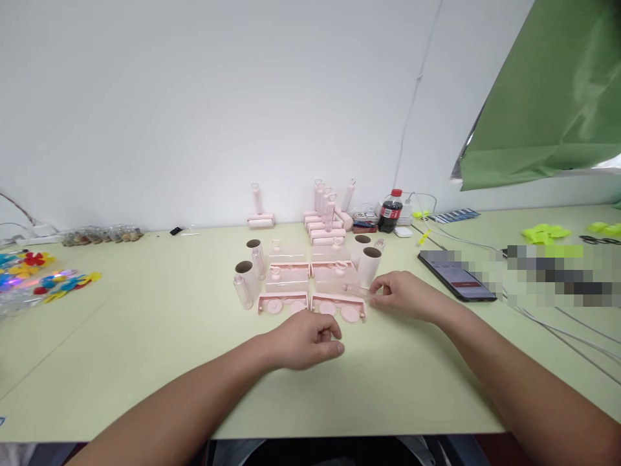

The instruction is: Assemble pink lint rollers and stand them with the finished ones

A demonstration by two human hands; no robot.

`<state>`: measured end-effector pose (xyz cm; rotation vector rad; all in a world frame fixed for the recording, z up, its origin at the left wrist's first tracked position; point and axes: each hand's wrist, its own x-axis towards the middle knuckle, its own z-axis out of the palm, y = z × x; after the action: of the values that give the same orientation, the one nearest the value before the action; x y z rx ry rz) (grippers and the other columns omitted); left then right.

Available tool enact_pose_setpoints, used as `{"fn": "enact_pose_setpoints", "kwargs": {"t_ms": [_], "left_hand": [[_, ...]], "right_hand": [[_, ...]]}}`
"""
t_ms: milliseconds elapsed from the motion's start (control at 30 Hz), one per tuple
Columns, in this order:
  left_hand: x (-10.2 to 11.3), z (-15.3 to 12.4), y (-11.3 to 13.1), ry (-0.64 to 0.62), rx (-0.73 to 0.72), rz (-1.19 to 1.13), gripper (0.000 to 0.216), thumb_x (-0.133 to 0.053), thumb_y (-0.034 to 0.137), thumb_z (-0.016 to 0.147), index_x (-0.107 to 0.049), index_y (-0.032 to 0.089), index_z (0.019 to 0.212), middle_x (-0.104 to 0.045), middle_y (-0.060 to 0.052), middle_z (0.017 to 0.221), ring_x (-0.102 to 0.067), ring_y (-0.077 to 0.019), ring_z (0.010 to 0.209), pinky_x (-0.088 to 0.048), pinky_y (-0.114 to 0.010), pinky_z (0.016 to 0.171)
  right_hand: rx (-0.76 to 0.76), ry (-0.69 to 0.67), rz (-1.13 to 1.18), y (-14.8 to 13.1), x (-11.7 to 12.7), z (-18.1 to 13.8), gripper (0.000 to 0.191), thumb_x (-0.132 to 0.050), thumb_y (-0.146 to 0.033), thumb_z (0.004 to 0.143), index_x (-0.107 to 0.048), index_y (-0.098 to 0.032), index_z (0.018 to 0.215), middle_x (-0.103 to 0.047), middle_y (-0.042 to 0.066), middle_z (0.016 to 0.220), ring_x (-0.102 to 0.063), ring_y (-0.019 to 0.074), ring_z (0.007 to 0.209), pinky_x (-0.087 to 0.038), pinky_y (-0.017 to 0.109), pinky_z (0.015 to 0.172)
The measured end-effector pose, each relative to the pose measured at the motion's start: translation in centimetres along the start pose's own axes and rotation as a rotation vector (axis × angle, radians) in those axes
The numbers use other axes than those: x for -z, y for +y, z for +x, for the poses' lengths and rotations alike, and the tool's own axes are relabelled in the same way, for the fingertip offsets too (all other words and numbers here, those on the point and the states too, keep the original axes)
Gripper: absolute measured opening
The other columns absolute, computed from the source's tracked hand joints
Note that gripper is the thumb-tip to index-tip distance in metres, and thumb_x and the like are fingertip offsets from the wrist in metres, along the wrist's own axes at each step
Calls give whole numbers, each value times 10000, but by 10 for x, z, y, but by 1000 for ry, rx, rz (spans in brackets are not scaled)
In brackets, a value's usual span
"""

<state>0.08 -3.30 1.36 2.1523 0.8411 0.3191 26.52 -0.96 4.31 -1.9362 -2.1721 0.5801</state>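
My right hand [405, 294] pinches the end of a clear pink handle [356, 289], which lies slantwise beside a white paper roll [370, 266]. My left hand [310, 340] hovers over the table's near part, fingers loosely curled and thumb apart, nothing in it. Just beyond it are pink lint roller frames, one on the left [283, 304] and one on the right [338, 307], with round discs in them. Behind those lie translucent pink covers [287, 278] and more pink frames. On the left, clear handles [243, 291] stand by paper rolls [246, 273].
Several assembled pink lint rollers [326, 220] stand at the back near a cola bottle [391, 212]. A phone [456, 277] and white cables lie to the right. Colourful flower pieces [53, 281] and bagged items [101, 235] are at the left.
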Motion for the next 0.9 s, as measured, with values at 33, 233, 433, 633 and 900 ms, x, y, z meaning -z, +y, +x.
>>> {"fn": "enact_pose_setpoints", "kwargs": {"t_ms": [33, 233, 433, 633, 900], "left_hand": [[0, 0, 0, 0, 4, 2, 213, -586, 386, 825, -637, 196, 907, -565, 31, 696, -498, -102, 623, -361, -199, 562], [0, 0, 0, -1, 9, 27, 217, -580, 395, 829, -635, 200, 907, -569, 33, 699, -500, -103, 627, -359, -202, 562], [-1, 1, 5, -3, -73, 216, 261, -522, 358, 880, -645, 200, 1047, -648, -7, 801, -573, -137, 699, -418, -231, 621], [-17, 0, 24, 90, -240, 743, 257, -424, 293, 934, -641, 165, 981, -656, -111, 1004, -588, -256, 951, -462, -375, 818], [-38, -4, 24, -3, -122, 694, 634, -293, 516, 966, -413, 100, 1429, -398, -161, 1502, -281, -375, 1409, -258, -522, 1132]], "right_hand": [[2, -7, -18, 0, -1, 0, 263, -620, -355, 725, -725, -193, 904, -667, 51, 718, -601, 218, 654, -356, 282, 543], [32, -45, -144, 1, 1, -6, 140, -587, -223, 694, -665, -209, 809, -644, 48, 726, -569, 203, 636, -313, 282, 532], [44, -24, 12, 12, 13, -8, 69, -530, -262, 740, -543, -215, 789, -595, 3, 679, -524, 167, 586, -302, 264, 503], [13, -12, 176, 12, 8, -2, 106, -528, -230, 685, -432, -210, 646, -555, -9, 571, -518, 145, 514, -295, 259, 476], [6, -32, 220, 8, 3, 1, 154, -583, -329, 742, -517, -196, 783, -643, 19, 663, -588, 174, 574, -375, 266, 537]]}}
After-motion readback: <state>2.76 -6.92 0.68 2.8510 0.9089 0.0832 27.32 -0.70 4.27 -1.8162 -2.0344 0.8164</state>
